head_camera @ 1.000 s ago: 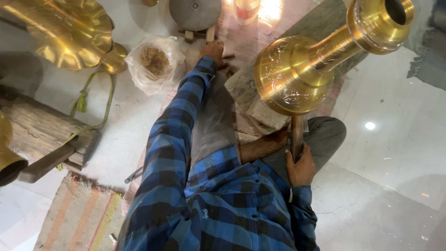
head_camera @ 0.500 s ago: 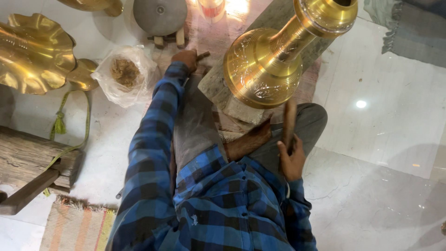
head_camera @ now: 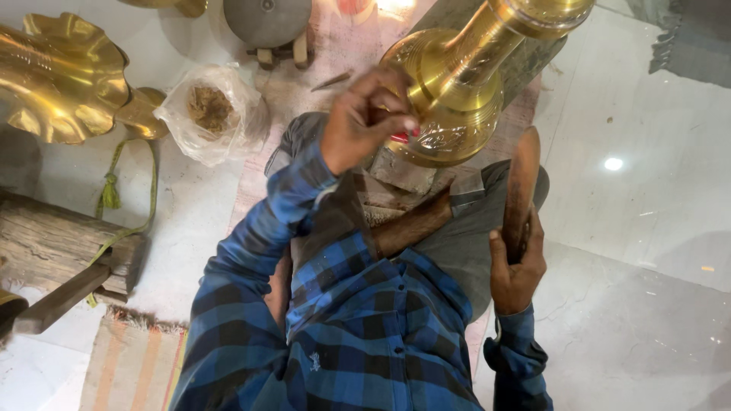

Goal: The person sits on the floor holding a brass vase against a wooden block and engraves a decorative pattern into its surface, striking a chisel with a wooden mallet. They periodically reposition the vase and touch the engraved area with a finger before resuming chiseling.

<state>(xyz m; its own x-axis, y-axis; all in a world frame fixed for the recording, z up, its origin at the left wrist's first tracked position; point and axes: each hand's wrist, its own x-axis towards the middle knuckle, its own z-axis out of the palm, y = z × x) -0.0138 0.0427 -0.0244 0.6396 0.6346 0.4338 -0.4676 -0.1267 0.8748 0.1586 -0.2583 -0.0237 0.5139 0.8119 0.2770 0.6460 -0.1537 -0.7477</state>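
We look down on our own lap, legs folded on the floor. Our left hand is raised at the upper middle of the frame, its grip pinched shut on a small red-tipped tool that touches the round belly of the brass vase. The vase lies tilted across the top of the frame, its belly over a wooden block above our knees, its neck running up to the right edge of the top. Our right hand sits lower right, its grip wrapped around the lower end of a wooden mallet, which stands nearly upright beside the vase without touching it. Our raised left hand hides part of the vase's belly, and our blue checked shirt fills the bottom middle, covering the lap beneath.

Around us: a fluted brass bowl in the upper left, and just right of it a clear plastic bag with brown stuff inside. A grey round object stands at the top, a thin metal punch lies near it on the pinkish cloth. A wooden bench with a green cord over it sits at the left, and a striped mat lies in the lower left.
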